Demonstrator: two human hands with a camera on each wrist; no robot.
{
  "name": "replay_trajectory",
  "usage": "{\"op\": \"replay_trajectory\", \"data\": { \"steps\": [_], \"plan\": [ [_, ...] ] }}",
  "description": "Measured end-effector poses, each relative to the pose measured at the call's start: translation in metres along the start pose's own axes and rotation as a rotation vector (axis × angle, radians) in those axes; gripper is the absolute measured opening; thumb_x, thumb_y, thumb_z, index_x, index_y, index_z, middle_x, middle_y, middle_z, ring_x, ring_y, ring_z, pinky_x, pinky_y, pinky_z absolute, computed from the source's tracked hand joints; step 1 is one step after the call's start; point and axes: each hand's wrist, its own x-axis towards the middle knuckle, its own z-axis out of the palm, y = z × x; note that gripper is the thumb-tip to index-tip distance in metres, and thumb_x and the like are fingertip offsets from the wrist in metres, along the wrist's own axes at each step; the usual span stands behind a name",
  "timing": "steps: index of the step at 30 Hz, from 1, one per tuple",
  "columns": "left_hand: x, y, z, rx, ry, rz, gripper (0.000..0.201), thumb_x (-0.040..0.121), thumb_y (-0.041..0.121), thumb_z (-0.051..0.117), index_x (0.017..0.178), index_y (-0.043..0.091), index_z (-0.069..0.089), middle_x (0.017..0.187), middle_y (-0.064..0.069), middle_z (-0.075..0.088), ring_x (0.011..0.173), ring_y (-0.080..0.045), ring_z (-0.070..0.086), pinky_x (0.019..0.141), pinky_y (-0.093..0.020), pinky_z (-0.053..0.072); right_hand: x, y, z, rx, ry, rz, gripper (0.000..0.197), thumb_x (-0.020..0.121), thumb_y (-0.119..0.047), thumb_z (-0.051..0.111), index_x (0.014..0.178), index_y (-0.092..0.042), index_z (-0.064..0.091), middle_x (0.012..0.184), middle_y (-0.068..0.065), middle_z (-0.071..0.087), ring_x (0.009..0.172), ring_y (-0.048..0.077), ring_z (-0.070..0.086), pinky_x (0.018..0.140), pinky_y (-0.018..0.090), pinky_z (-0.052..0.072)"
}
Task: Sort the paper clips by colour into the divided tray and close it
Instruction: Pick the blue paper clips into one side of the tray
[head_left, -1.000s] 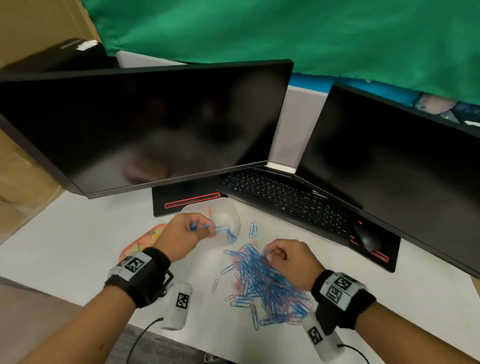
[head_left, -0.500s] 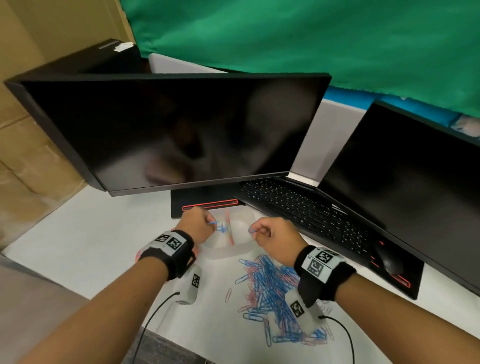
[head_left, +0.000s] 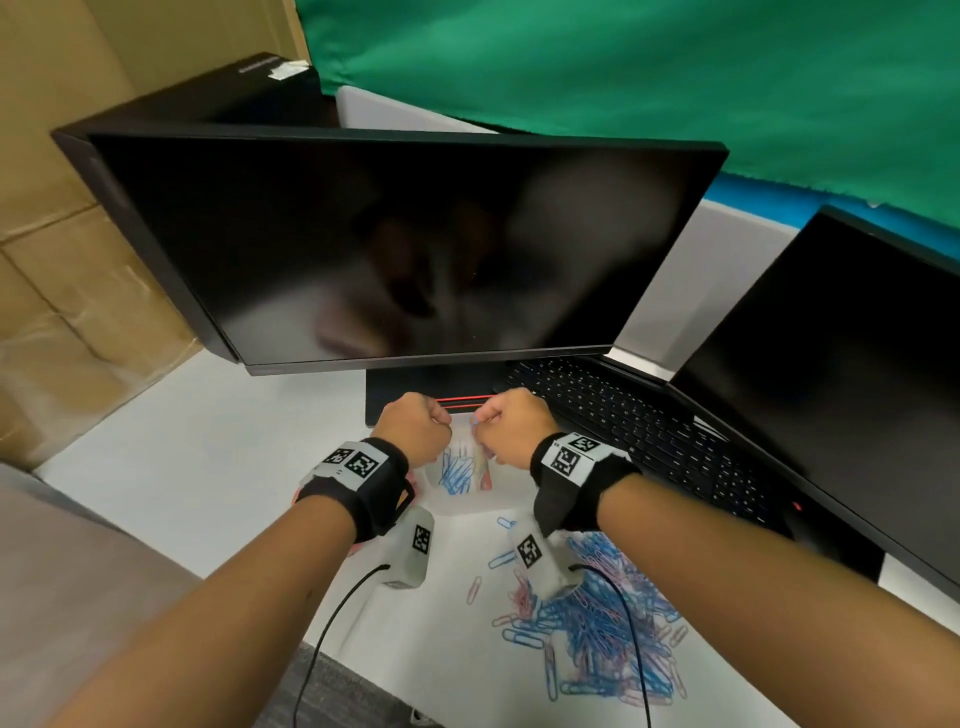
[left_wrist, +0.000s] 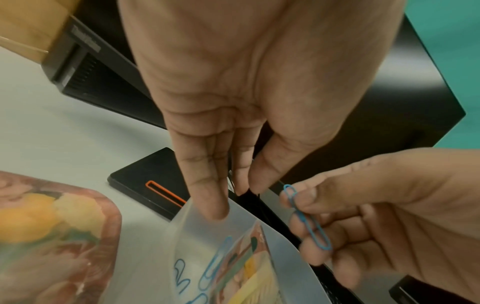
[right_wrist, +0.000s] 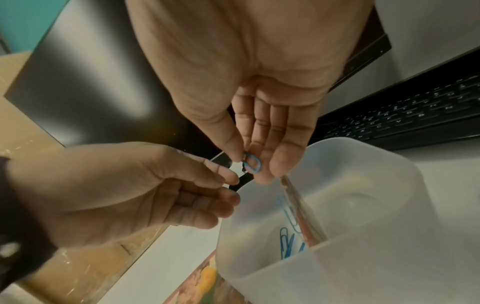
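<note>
A translucent divided tray (head_left: 457, 506) stands in front of the monitor base. Its left compartment holds several blue clips (head_left: 457, 470), also visible from the left wrist (left_wrist: 210, 269) and the right wrist (right_wrist: 285, 242). A few red ones lie to the right of the divider (right_wrist: 301, 211). My right hand (head_left: 506, 431) hovers over the tray's far rim and pinches a blue paper clip (right_wrist: 251, 163) (left_wrist: 306, 218). My left hand (head_left: 415, 431) is close beside it with fingers curled, thumb against index (right_wrist: 228, 185), and no clip visible in it. A mixed blue and red clip pile (head_left: 597, 623) lies near my right forearm.
The tray's colourful lid (left_wrist: 52, 226) lies left of the tray, under my left wrist. Two dark monitors (head_left: 415, 249) (head_left: 841, 364), a black keyboard (head_left: 623, 415) and the monitor base (head_left: 395, 400) crowd the back. Cardboard boxes (head_left: 62, 260) stand at left. Cables hang off the front edge.
Both hands moved from the pile to above the tray. The right hand brought a blue clip along. The blue clips that the left hand held are no longer visible in it.
</note>
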Motion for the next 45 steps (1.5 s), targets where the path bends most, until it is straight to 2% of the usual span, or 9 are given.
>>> {"op": "replay_trajectory", "data": {
  "steps": [5, 12, 18, 22, 26, 30, 33, 39, 45],
  "plan": [
    [-0.004, -0.009, -0.004, 0.014, 0.021, -0.007, 0.014, 0.087, 0.011, 0.056, 0.087, 0.023, 0.063, 0.095, -0.003, 0.066, 0.087, -0.021, 0.066, 0.079, -0.037, 0.059, 0.014, -0.002, 0.009, -0.034, 0.013, 0.059, 0.011, 0.079, -0.011, 0.063, 0.082, -0.015, 0.072, 0.086, 0.012, 0.072, 0.074, 0.026, 0.070, 0.074, 0.037, 0.060],
    [-0.019, -0.019, 0.003, 0.045, -0.072, 0.049, 0.021, 0.089, 0.010, 0.054, 0.081, 0.025, 0.065, 0.096, 0.001, 0.069, 0.092, -0.020, 0.065, 0.089, -0.036, 0.054, -0.003, 0.031, -0.022, 0.007, 0.074, 0.066, 0.022, 0.077, -0.013, 0.057, 0.060, -0.027, 0.064, 0.085, 0.007, 0.072, 0.078, 0.027, 0.070, 0.077, 0.041, 0.060],
    [-0.047, -0.011, 0.045, 0.145, -0.251, 0.294, 0.017, 0.084, 0.012, 0.054, 0.081, 0.021, 0.069, 0.083, 0.007, 0.068, 0.079, -0.011, 0.063, 0.070, -0.018, 0.047, -0.062, 0.102, -0.043, -0.081, 0.050, 0.066, 0.022, 0.087, -0.011, 0.054, 0.076, -0.027, 0.064, 0.069, -0.011, 0.060, 0.068, 0.007, 0.062, 0.067, 0.019, 0.047],
    [-0.064, -0.019, 0.088, 0.342, -0.379, 0.451, 0.019, 0.081, 0.017, 0.048, 0.080, 0.026, 0.064, 0.081, 0.010, 0.067, 0.076, -0.013, 0.063, 0.072, -0.027, 0.054, -0.103, 0.149, -0.034, -0.162, -0.059, 0.070, 0.021, 0.087, -0.011, 0.050, 0.087, -0.020, 0.069, 0.074, -0.006, 0.065, 0.061, 0.001, 0.055, 0.061, 0.014, 0.043],
    [-0.084, -0.028, 0.117, 0.531, -0.487, 0.600, 0.018, 0.080, 0.017, 0.046, 0.087, 0.024, 0.062, 0.093, 0.007, 0.067, 0.087, -0.016, 0.060, 0.076, -0.028, 0.049, -0.137, 0.179, -0.015, -0.249, -0.138, 0.051, 0.019, 0.086, -0.013, 0.050, 0.087, -0.021, 0.067, 0.079, -0.005, 0.066, 0.073, 0.010, 0.062, 0.071, 0.025, 0.051],
    [-0.103, -0.042, 0.137, 0.732, -0.565, 0.715, 0.019, 0.084, 0.019, 0.044, 0.095, 0.023, 0.058, 0.105, 0.004, 0.060, 0.095, -0.022, 0.058, 0.077, -0.029, 0.043, -0.170, 0.200, 0.001, -0.351, -0.188, -0.054, 0.019, 0.088, -0.020, 0.046, 0.090, -0.021, 0.065, 0.087, -0.004, 0.064, 0.082, 0.015, 0.059, 0.071, 0.024, 0.043],
    [-0.103, -0.054, 0.140, 0.841, -0.546, 0.760, 0.023, 0.089, 0.021, 0.043, 0.108, 0.019, 0.056, 0.113, -0.002, 0.054, 0.103, -0.027, 0.055, 0.082, -0.035, 0.047, -0.182, 0.205, 0.013, -0.417, -0.256, -0.227, 0.021, 0.089, -0.022, 0.043, 0.094, -0.021, 0.064, 0.093, -0.002, 0.063, 0.084, 0.017, 0.058, 0.073, 0.026, 0.046],
    [-0.106, -0.057, 0.145, 0.908, -0.484, 0.759, 0.027, 0.095, 0.021, 0.043, 0.117, 0.017, 0.058, 0.119, -0.005, 0.053, 0.108, -0.028, 0.054, 0.084, -0.040, 0.051, -0.185, 0.222, 0.034, -0.616, -0.168, -0.385, 0.020, 0.065, -0.019, 0.073, 0.078, -0.030, 0.063, 0.074, -0.011, 0.055, 0.062, 0.009, 0.056, 0.052, 0.019, 0.048],
    [-0.108, -0.054, 0.146, 0.916, -0.417, 0.759, 0.018, 0.092, 0.015, 0.045, 0.105, 0.016, 0.057, 0.113, -0.003, 0.054, 0.101, -0.025, 0.055, 0.078, -0.038, 0.053, -0.178, 0.223, 0.034, -0.506, -0.144, -0.321, 0.018, 0.083, -0.008, 0.056, 0.097, -0.017, 0.065, 0.090, 0.002, 0.063, 0.081, 0.023, 0.061, 0.069, 0.032, 0.054]
  ]
}}
